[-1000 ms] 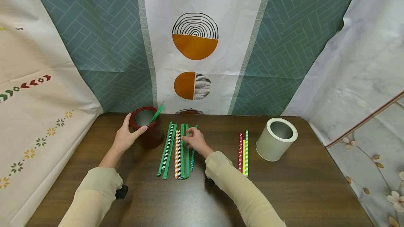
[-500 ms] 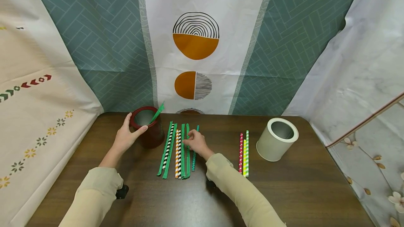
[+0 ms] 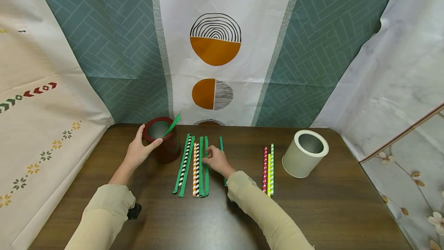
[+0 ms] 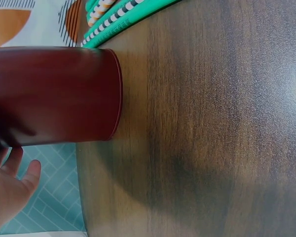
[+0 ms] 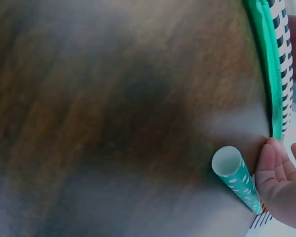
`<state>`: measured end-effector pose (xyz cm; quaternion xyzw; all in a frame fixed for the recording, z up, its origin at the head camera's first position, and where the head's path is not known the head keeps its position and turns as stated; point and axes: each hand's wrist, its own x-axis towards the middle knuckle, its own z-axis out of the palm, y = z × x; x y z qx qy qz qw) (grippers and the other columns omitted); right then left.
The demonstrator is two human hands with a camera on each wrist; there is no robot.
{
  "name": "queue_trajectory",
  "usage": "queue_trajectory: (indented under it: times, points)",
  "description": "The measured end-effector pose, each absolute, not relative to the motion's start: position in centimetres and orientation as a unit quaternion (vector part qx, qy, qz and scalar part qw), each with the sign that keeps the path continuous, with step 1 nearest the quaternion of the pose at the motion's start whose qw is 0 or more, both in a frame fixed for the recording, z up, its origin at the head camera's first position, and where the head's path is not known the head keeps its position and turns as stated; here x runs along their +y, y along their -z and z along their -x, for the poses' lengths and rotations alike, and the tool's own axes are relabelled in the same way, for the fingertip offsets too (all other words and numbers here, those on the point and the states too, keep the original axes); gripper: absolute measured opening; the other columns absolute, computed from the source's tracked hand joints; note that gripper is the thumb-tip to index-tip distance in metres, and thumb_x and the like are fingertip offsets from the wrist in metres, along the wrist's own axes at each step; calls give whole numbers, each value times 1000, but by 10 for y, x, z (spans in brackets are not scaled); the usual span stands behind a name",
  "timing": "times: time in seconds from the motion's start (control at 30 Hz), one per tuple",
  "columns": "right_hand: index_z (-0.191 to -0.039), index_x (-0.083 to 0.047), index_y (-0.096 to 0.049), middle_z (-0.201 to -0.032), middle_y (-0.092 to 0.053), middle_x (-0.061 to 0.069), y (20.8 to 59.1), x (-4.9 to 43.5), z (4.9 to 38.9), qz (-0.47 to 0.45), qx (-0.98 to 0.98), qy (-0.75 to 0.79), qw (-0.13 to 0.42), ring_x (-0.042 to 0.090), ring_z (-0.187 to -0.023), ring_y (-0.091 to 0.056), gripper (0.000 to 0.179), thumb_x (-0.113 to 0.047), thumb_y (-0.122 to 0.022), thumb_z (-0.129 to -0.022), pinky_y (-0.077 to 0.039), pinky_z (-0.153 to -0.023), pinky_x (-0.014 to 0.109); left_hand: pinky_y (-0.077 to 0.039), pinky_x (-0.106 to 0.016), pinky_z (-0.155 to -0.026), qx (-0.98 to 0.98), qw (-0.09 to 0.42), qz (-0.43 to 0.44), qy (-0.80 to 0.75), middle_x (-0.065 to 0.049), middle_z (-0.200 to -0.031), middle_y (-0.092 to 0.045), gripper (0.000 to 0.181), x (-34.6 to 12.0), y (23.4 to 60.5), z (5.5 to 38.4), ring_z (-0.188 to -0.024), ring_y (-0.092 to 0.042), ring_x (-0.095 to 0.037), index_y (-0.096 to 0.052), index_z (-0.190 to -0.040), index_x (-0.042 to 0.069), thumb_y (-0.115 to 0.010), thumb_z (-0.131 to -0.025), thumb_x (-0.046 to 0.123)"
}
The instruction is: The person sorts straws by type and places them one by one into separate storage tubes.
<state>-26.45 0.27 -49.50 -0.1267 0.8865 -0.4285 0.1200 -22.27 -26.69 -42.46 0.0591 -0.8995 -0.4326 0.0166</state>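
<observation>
My left hand [image 3: 136, 152] grips a dark red can [image 3: 166, 152] near its rim, thumb and fingers spread around it. A green-wrapped straw [image 3: 175, 122] leans inside the can. In the left wrist view, the can [image 4: 59, 94] hides part of the fingers. My right hand [image 3: 217, 161] is over the row's right end, its bent fingers touching the rightmost green-wrapped straw [image 3: 206, 182]; thumb and fingers look apart in the right wrist view. Beside the back of that hand lies a teal dotted straw [image 3: 221, 142], partly hidden by the hand; its hollow end shows in the right wrist view.
Left of my right hand lie black-striped straws [image 3: 184, 167], an orange-striped straw [image 3: 194, 173] and several green-wrapped ones. Further right are a red dotted straw [image 3: 264, 169], a yellow straw [image 3: 268, 174] and a green-striped straw [image 3: 272, 165]. A cream can [image 3: 298, 159] stands at the right.
The teal dotted straw has slid to the right, away from the green-wrapped straws. My right hand has shifted slightly right. The left hand and the red can stay in place.
</observation>
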Motion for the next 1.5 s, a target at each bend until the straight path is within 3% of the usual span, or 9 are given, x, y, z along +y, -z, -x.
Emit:
queue_trajectory:
  times: [0.2, 0.43, 0.63, 0.87, 1.17, 1.5]
  points:
    - [-110, -5, -56, -85, -51, 5, 499, 4, 263, 156, 914, 361, 102, 14, -68, -44, 33, -22, -62, -82, -37, -57, 25, -22, -62, -98, -899, 16, -58, 433, -20, -146, -15, 94, -266, 424, 222, -130, -17, -44, 6, -143, 17, -54, -80, 53]
    - [-111, -8, -57, -96, -54, 7, 500, 3, 259, 154, 941, 290, 79, 15, -73, -50, 37, -29, -63, -81, -42, -60, 26, -22, -62, -98, -898, 17, -57, 435, -21, -146, -15, 94, -266, 424, 223, -130, -16, -45, 5, -143, 17, -54, -79, 53]
    - [-105, -10, -60, -91, -56, 4, 503, 1, 258, 140, 958, 244, 62, 15, -72, -52, 37, -35, -65, -78, -43, -57, 26, -21, -62, -98, -898, 16, -57, 437, -21, -146, -14, 94, -266, 424, 223, -130, -16, -45, 5, -143, 17, -54, -80, 53]
    - [-102, -8, -62, -92, -65, 7, 503, 3, 258, 133, 957, 255, 50, 15, -68, -58, 32, -26, -67, -77, -44, -53, 25, -21, -62, -98, -897, 18, -56, 439, -21, -146, -15, 94, -266, 425, 223, -130, -16, -45, 4, -143, 17, -55, -79, 53]
    - [-106, -6, -63, -104, -64, 10, 500, 9, 259, 118, 948, 286, 73, 22, -81, -62, 29, -13, -65, -77, -50, -64, 31, -21, -62, -98, -896, 19, -56, 440, -20, -146, -14, 94, -267, 426, 223, -131, -16, -44, 6, -143, 19, -55, -80, 53]
    - [-103, -2, -64, -103, -65, 12, 498, 16, 258, 119, 936, 321, 83, 25, -87, -61, 31, -12, -65, -74, -50, -69, 35, -21, -62, -98, -897, 16, -55, 439, -20, -146, -13, 94, -267, 424, 222, -131, -15, -45, 6, -143, 18, -54, -80, 52]
